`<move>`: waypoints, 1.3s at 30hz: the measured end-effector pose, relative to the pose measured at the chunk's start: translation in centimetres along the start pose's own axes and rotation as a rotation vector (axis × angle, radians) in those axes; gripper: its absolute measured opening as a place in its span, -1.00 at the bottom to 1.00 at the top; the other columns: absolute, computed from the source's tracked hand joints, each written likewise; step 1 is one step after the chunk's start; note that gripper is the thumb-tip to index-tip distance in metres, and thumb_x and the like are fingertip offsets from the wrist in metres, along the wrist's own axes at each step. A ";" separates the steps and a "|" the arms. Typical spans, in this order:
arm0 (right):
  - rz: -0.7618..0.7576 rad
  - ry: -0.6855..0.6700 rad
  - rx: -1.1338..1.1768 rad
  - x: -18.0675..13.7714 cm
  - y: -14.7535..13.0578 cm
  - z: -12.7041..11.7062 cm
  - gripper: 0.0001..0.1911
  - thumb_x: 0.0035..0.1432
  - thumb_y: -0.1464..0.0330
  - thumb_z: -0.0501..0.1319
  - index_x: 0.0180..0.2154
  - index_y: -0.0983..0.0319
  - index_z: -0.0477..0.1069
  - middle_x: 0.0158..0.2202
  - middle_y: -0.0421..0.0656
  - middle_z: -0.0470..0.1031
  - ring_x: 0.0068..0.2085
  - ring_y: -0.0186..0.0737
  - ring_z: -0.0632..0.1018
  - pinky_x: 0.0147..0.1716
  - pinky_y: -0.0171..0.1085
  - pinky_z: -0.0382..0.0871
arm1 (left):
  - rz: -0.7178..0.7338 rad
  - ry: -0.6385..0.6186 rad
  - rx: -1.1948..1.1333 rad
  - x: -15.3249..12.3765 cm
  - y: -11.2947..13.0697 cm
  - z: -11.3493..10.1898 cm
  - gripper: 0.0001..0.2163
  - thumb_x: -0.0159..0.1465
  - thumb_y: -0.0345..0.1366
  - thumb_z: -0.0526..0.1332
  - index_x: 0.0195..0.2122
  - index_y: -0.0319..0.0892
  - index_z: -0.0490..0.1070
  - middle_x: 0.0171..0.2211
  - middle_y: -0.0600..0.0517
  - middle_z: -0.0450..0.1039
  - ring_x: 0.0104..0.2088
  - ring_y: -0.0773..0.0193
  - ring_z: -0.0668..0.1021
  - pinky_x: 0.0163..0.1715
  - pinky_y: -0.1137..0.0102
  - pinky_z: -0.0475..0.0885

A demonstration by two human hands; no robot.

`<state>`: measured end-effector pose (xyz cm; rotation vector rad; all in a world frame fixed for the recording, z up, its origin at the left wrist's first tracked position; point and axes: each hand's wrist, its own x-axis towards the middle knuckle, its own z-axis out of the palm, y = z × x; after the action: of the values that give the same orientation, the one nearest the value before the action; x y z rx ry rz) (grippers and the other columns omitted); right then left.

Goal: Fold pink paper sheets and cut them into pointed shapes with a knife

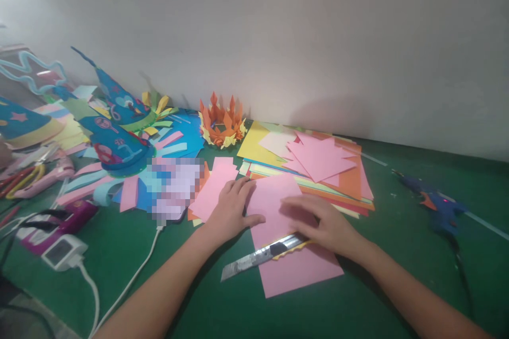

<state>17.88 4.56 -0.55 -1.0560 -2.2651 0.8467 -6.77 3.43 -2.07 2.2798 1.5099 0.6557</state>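
Note:
A pink paper sheet (294, 270) lies on the green table (358, 302) in front of me. My left hand (233, 209) rests flat on its left edge, fingers stretched out. My right hand (322, 222) lies across the middle of the sheet with fingers extended, its palm over the handle of a utility knife (258, 257). The knife's long blade points left across the sheet's lower left edge. Whether the right hand grips the handle is hidden.
A stack of coloured paper (318, 169) lies behind the sheet. An orange paper crown (221, 122) and blue paper cones (115, 143) stand at the left. A blue glue gun (437, 206) lies at right. A white power adapter (63, 251) with cables sits at left.

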 end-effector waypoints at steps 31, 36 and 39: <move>0.184 0.509 0.360 0.6 2.5 1.4 -0.41 0.05 0.27 0.26 0.11 0.11 0.15 -0.29 -0.21 0.43 -0.28 -0.25 0.51 -0.22 -0.21 0.45 | 0.048 0.036 -0.203 0.1 0.5 -0.1 -0.57 0.00 -0.22 0.44 -0.15 -0.11 0.30 0.15 -0.12 0.02 0.17 -0.04 0.22 0.13 0.04 0.26; 0.267 0.572 0.064 0.5 2.1 0.8 -0.77 0.09 0.26 0.21 -0.20 0.20 0.44 -0.26 -0.10 0.52 -0.25 -0.13 0.53 -0.22 -0.14 0.44 | 0.142 0.078 -0.036 0.2 0.3 -0.2 -0.63 0.06 -0.10 0.38 -0.17 -0.14 0.39 0.10 -0.15 0.17 0.18 -0.07 0.20 0.13 0.04 0.21; 0.084 0.576 -0.139 0.4 1.4 0.6 -0.86 0.16 0.32 0.15 -0.29 0.17 0.47 -0.31 -0.10 0.53 -0.25 -0.11 0.52 -0.20 -0.10 0.42 | 0.173 0.024 0.006 0.3 0.1 -0.4 -0.68 0.11 -0.04 0.33 -0.22 -0.14 0.43 -0.04 -0.09 0.37 0.02 0.03 0.37 0.02 0.11 0.29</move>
<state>17.94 5.39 -1.91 -1.2701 -1.8158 0.3489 -6.85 3.73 -1.61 2.4343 1.3366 0.7279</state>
